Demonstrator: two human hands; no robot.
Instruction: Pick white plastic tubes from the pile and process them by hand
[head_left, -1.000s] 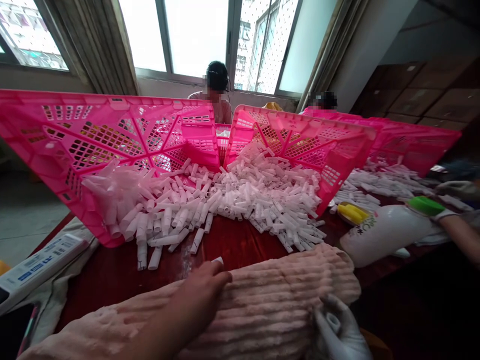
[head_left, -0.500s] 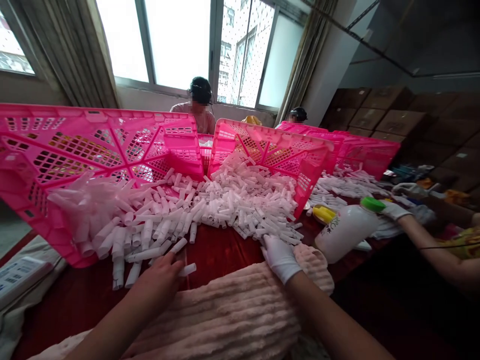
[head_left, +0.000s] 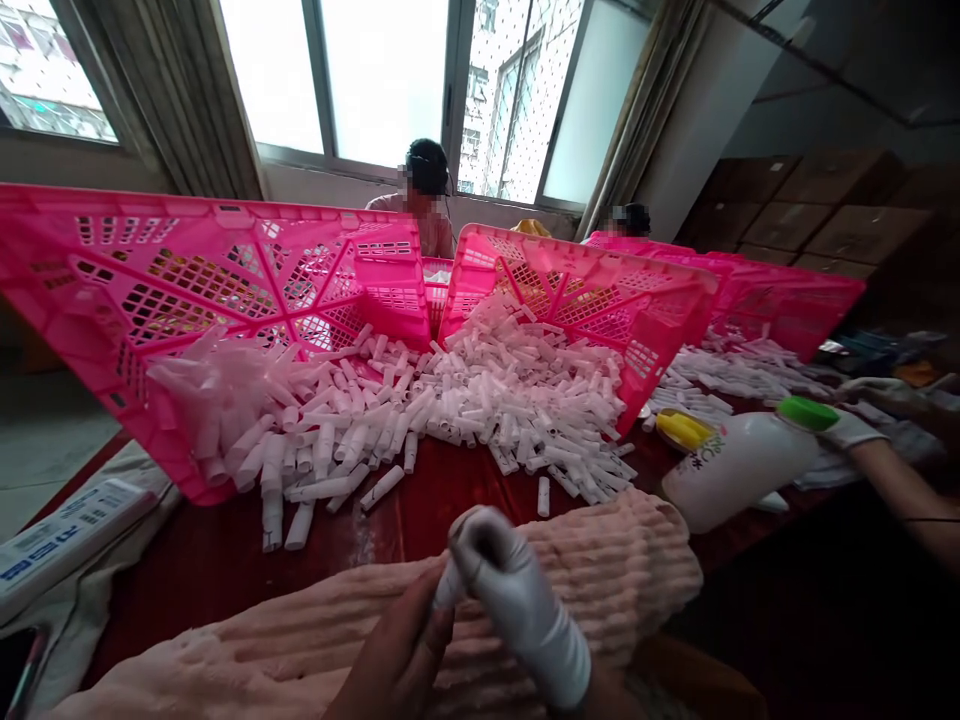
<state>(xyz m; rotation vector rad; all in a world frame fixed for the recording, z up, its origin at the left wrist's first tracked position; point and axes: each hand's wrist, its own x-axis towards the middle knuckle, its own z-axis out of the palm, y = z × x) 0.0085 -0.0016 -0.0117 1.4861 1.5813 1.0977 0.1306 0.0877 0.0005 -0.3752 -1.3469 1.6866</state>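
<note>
Above the pink ribbed plush cloth (head_left: 300,625), my two hands meet. My bare left hand (head_left: 405,645) is closed on a short white plastic tube (head_left: 448,588), pinched between thumb and fingers. Against the tube's upper end, my right hand (head_left: 521,600), in a white glove, is closed with thumb and forefinger curled in a loop. Its fingertips are blurred, and what they grip is hidden. Beyond the hands a large heap of white tubes (head_left: 480,400) spills from two tipped pink baskets (head_left: 285,290) (head_left: 592,285) onto the dark red tabletop (head_left: 442,490).
A white bottle with a green cap (head_left: 739,470) leans at the right, beside a yellow item (head_left: 684,430). A co-worker's gloved hand (head_left: 855,430) is behind the cap. At the left lies a white box (head_left: 75,540) on cloth. Another person (head_left: 427,190) sits behind the baskets.
Both hands have drawn back from the heap and come together over the plush cloth, the left bringing a tube. A single tube now lies apart at the heap's front right. The view has shifted.
</note>
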